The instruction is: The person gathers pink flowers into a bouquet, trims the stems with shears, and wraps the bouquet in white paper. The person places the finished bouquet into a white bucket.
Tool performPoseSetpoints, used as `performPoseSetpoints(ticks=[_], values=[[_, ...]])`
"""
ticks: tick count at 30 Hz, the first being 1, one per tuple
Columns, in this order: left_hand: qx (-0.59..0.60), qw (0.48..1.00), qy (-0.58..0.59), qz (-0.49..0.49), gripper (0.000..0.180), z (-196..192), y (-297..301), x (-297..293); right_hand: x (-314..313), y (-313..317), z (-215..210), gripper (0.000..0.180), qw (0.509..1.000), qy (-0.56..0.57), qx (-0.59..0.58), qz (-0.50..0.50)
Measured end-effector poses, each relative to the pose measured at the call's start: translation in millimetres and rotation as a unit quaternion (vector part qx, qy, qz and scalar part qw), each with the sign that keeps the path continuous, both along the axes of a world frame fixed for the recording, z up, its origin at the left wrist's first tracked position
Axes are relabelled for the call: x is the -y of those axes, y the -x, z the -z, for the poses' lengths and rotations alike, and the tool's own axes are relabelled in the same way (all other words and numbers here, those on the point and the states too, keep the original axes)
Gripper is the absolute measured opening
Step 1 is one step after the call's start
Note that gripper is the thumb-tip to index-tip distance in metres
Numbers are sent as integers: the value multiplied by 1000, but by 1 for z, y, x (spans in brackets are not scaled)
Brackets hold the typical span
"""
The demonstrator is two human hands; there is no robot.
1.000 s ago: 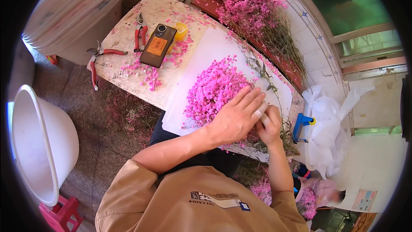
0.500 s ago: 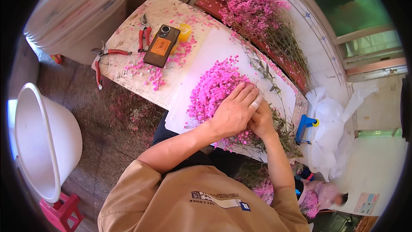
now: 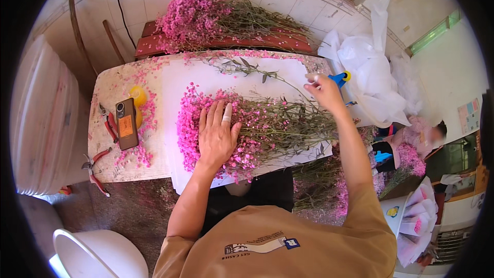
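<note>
A bunch of small pink flowers (image 3: 188, 128) with long green stems (image 3: 290, 123) lies on white paper (image 3: 177, 74) on the table. My left hand (image 3: 217, 136) rests flat over the blossoms, fingers stretched out, with a white band around one finger. My right hand (image 3: 325, 92) is raised above the far right of the paper, its fingers partly bent and apart, and nothing shows in them. Just beyond it stands a blue tape dispenser (image 3: 338, 79) with a yellow wheel, partly hidden by the hand. A loose leafy sprig (image 3: 252, 68) lies behind the bunch.
Pruning shears (image 3: 109, 123), a second pair of shears (image 3: 93, 167) and a phone (image 3: 127, 123) lie at left among petals. More pink flowers (image 3: 193, 13) rest on a red bench (image 3: 280, 41) behind. White plastic wrapping (image 3: 360, 56) heaps at right. Another person (image 3: 414, 139) sits farther right.
My right hand has left the bunch and moved right to beside the tape dispenser. My left hand has stayed on the blossoms, now flattened. The view has turned, and the stems now point right.
</note>
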State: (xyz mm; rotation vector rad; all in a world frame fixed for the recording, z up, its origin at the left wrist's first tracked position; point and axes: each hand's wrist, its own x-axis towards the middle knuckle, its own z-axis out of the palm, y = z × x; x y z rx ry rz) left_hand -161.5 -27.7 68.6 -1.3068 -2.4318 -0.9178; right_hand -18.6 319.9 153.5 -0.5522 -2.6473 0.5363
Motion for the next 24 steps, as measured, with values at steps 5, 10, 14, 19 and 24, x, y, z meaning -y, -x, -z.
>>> performPoseSetpoints(ticks=[5, 10, 14, 19, 24], values=[[6, 1000, -10, 15, 54, 2, -1, 0, -94, 48, 69, 37, 979, -53, 196, 19], [30, 999, -8, 11, 57, 2, -4, 3, -95, 103, 109, 29, 952, -70, 299, -8], [40, 999, -3, 8, 57, 0, -3, 5, -90, 146, 43, 16, 971, -122, 202, 24], [44, 999, 13, 7, 58, -2, -2, 4, -56, 179, -71, 18, 942, -324, 87, -3], [34, 999, 11, 12, 57, -6, 1, -1, -34, 202, -111, 25, 894, -436, 28, -98]])
